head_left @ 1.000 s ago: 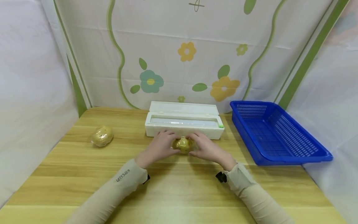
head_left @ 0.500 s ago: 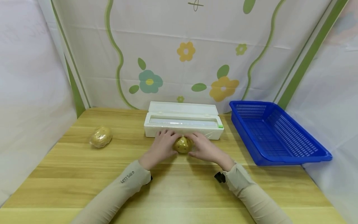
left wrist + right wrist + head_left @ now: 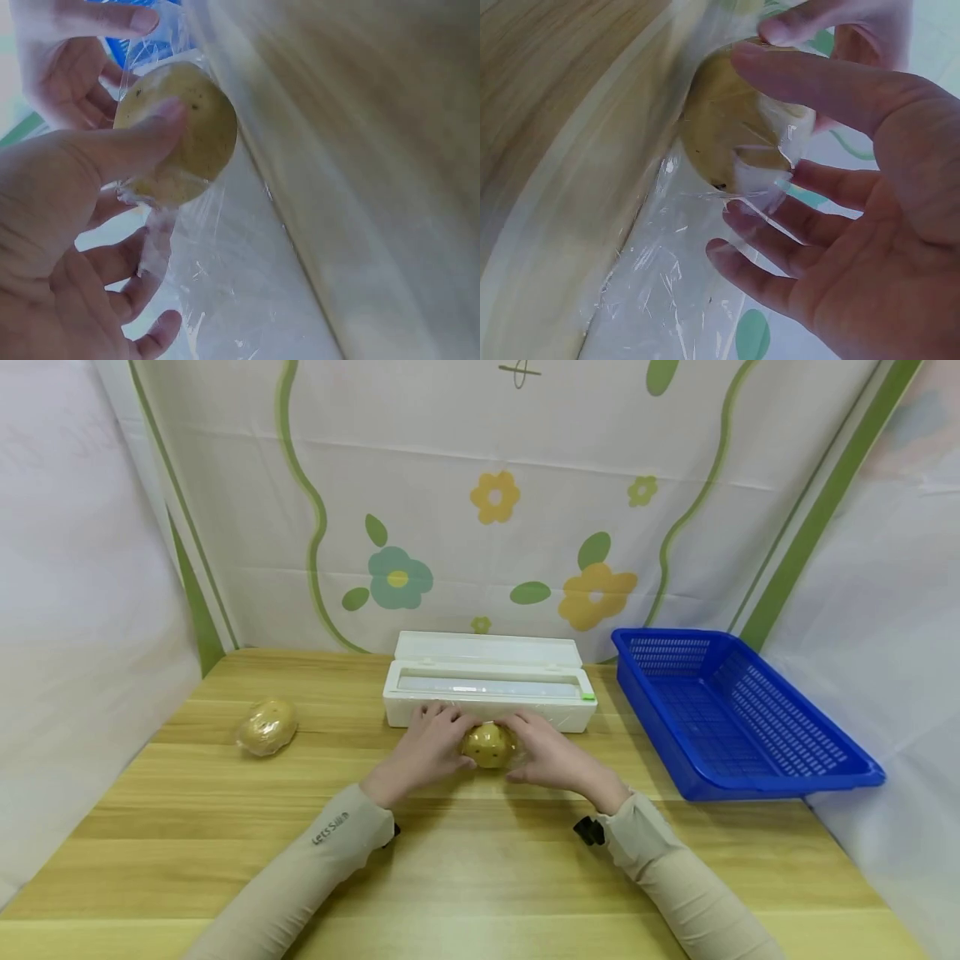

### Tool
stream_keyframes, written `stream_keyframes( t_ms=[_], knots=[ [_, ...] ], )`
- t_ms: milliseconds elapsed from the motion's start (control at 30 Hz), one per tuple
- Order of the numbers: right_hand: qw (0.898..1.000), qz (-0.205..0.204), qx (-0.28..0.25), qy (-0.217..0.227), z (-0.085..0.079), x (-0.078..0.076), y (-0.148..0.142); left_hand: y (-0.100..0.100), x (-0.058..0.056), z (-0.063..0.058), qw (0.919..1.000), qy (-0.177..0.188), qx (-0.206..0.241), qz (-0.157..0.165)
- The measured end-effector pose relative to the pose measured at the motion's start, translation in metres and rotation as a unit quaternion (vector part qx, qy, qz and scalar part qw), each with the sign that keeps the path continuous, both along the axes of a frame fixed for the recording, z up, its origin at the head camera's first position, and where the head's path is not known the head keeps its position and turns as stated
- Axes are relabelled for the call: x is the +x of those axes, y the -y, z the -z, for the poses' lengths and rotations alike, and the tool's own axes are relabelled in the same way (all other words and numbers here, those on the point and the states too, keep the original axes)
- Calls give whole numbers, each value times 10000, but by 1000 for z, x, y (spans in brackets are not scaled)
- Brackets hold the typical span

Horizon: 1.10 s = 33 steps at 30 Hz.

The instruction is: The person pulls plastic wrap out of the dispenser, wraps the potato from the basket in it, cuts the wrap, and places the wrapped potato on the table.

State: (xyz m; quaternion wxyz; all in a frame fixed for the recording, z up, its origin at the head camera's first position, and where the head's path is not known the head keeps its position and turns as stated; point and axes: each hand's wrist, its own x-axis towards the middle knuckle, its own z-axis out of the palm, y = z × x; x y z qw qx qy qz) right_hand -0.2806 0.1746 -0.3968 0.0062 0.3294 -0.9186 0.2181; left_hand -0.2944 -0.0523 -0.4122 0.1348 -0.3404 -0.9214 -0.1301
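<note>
A yellow potato sits between the two hands, close in front of a white cling film dispenser box. The left hand grips it from the left, its thumb lying across the skin and its other fingers bent behind. On the opposite side the right hand holds it, thumb over the top edge and fingers curled at the film beneath. Clear cling film stretches from the box and wraps around part of the potato. A second potato, wrapped in film, lies at the left of the table.
A blue plastic basket with slotted sides stands on the right of the wooden table. The box's lid is raised at the back, a green piece at its right end. A flower-printed curtain hangs behind.
The left thumb has drawn back slightly, and more of the potato's front with its dark spots shows. The hands stay near the same place while the head view shifts a little.
</note>
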Motion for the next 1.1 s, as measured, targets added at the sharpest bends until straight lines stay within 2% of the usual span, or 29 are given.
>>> stream_keyframes(
  t_ms=[167,433,600,867,1100],
  knots=[
    [9996,39,-96,-259,2,-1,2,6,-1,-8,9990,225,292,265],
    [9925,3,-91,-1222,8,-7,5,11,-3,-12,9960,480,573,495],
    [9916,86,-247,-1267,11,-11,6,10,-2,-12,9962,613,517,354],
    [9906,-28,-478,-1282,9,-12,5,4,-2,-10,9992,247,251,-207],
    [9922,101,-424,-1167,13,-12,6,2,-1,-5,9997,39,137,-207]
  ],
)
